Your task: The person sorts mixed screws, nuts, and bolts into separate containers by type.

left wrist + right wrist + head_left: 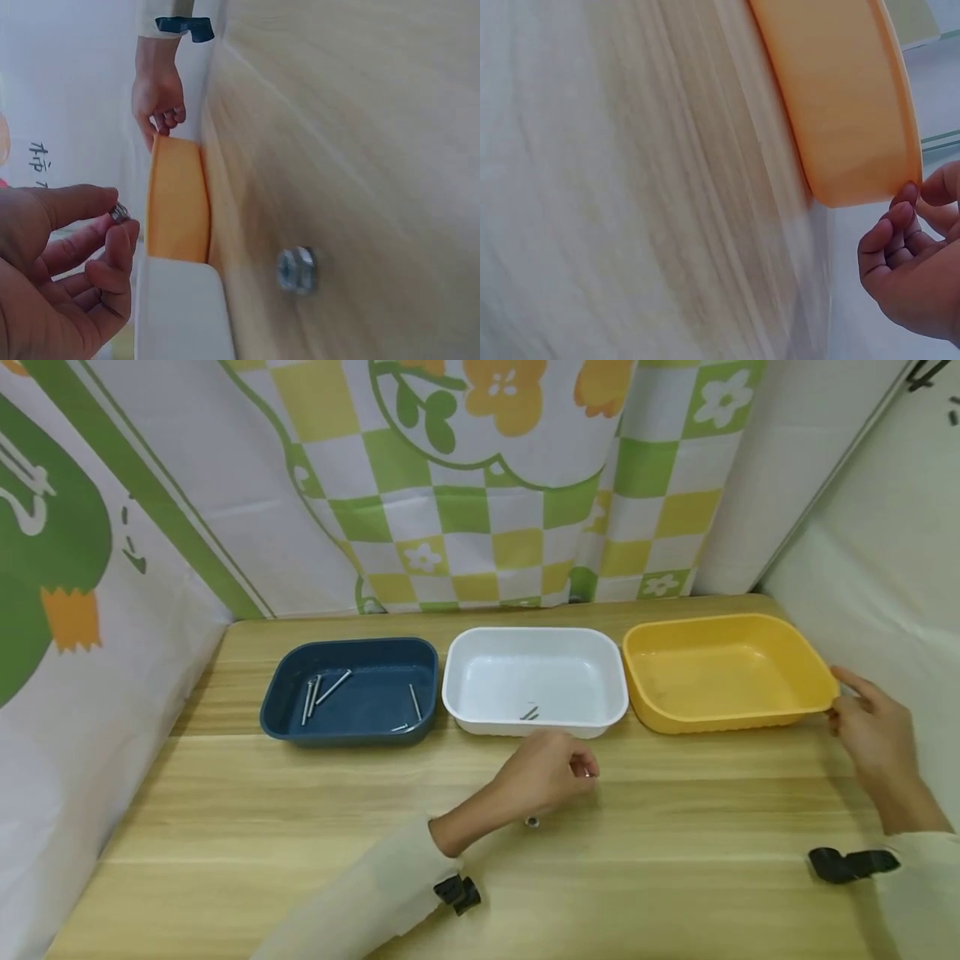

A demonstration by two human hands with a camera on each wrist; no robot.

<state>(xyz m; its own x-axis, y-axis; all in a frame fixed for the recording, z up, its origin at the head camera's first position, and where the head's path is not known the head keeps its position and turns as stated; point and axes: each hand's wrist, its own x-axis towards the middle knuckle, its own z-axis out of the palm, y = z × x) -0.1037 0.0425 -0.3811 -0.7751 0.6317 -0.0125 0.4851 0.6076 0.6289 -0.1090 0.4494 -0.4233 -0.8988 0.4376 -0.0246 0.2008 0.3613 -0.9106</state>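
Observation:
Between thumb and fingertip my left hand (546,774) pinches a small metal nut (119,213), held above the table just in front of the white tray (536,727). A second nut (297,270) lies on the wood below that hand; in the head view this nut (532,822) shows beside the wrist. At the far right, my right hand (877,731) pinches the rim of the yellow tray (720,724) at its front right corner. The right wrist view shows the right hand's thumb and fingers (906,214) on the tray's edge.
A dark blue tray (348,739) on the left holds several long screws (333,687). Two small pins or screws (529,713) lie in the white tray. All three trays stand in a row on the wooden table (225,827), before a checked curtain (480,518).

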